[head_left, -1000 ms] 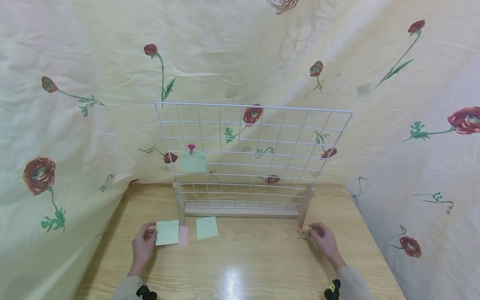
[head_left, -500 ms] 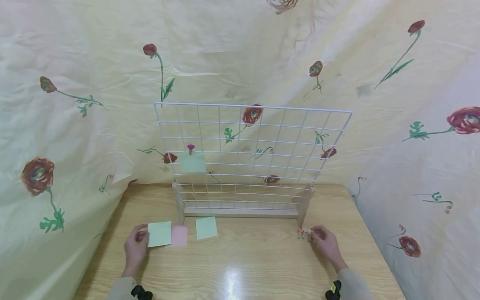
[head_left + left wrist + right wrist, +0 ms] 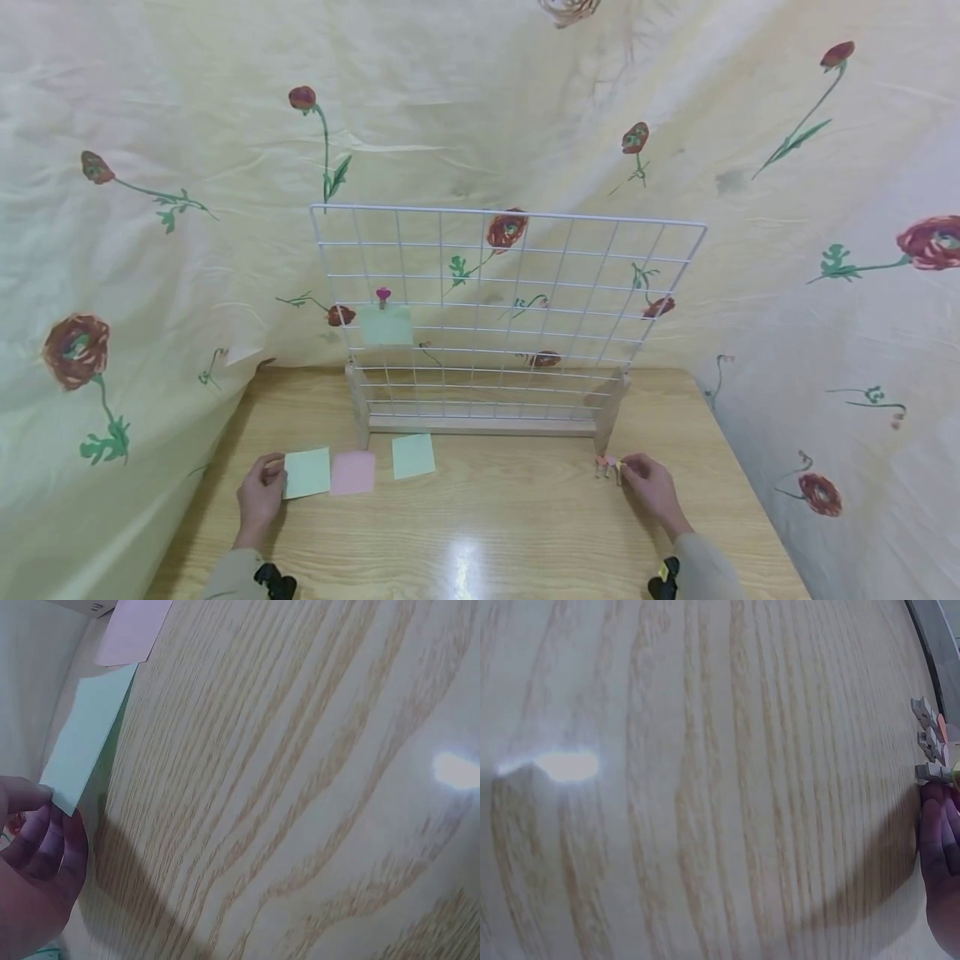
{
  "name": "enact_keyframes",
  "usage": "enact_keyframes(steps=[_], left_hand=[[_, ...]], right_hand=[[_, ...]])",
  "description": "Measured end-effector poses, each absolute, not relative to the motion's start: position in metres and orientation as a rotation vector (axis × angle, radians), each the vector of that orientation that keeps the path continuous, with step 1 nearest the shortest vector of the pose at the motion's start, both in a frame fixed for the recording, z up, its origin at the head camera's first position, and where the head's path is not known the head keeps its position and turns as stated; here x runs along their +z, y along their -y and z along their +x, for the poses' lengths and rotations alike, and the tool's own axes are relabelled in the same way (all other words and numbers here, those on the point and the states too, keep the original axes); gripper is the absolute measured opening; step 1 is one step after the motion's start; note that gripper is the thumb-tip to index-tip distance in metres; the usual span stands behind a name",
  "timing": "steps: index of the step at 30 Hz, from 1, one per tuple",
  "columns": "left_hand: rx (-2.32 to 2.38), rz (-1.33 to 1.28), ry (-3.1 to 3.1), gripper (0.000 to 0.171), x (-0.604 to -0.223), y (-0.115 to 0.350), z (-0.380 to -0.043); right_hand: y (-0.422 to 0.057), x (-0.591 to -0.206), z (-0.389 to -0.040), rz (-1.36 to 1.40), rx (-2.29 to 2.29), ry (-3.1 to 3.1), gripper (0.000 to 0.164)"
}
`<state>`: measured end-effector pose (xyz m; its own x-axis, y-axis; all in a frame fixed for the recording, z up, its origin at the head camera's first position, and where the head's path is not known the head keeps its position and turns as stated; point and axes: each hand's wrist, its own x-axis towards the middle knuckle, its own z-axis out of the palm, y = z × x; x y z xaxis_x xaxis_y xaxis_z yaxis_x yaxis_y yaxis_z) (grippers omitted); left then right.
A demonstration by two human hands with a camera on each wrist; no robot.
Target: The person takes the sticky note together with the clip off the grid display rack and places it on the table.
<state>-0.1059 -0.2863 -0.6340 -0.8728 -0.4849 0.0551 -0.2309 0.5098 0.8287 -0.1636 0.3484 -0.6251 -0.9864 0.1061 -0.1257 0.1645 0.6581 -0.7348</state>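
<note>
My left hand point(image 3: 259, 497) pinches the left edge of a pale green sticky note point(image 3: 307, 474). In the left wrist view the thumb lies over the note's near corner point(image 3: 69, 791), and the note tilts up from the table. A pink sticky note point(image 3: 353, 472) lies just to its right, with another green sticky note point(image 3: 413, 456) farther right. My right hand point(image 3: 654, 490) pinches a small wooden clothespin point(image 3: 932, 773) with a yellowish top, partly hidden by the fingers. Beside it lie two more clothespins point(image 3: 923, 712), one topped in orange, one in pink.
A white wire grid rack point(image 3: 517, 275) stands on wooden feet point(image 3: 609, 412) at the back of the table point(image 3: 480, 517). A green note point(image 3: 386, 326) hangs on it at left from a clothespin with a magenta heart point(image 3: 383, 297). Flowered cloth point(image 3: 187, 275) surrounds the table.
My left hand has slid left with the green note, uncovering the pink note beneath it. The right hand has shifted slightly right with the yellow-topped clothespin, away from the other two.
</note>
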Motion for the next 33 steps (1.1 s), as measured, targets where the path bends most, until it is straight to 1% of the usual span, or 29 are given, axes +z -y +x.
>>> enact_keyframes(steps=[13, 22, 33], left_hand=[[-1.385, 0.65, 2.475, 0.029, -0.634, 0.2885, -0.1084], [-1.367, 0.654, 2.434, 0.022, -0.6332, 0.2844, -0.1075], [-1.359, 0.627, 2.413, 0.02, -0.6267, 0.2824, -0.11]], right_hand=[[-0.349, -0.622, -0.1665, 0.222, -1.216, -2.8, 0.023], [-0.3484, -0.623, -0.1657, 0.249, -1.231, -2.79, 0.024], [-0.3489, -0.6219, -0.1643, 0.326, -1.279, -2.809, 0.03]])
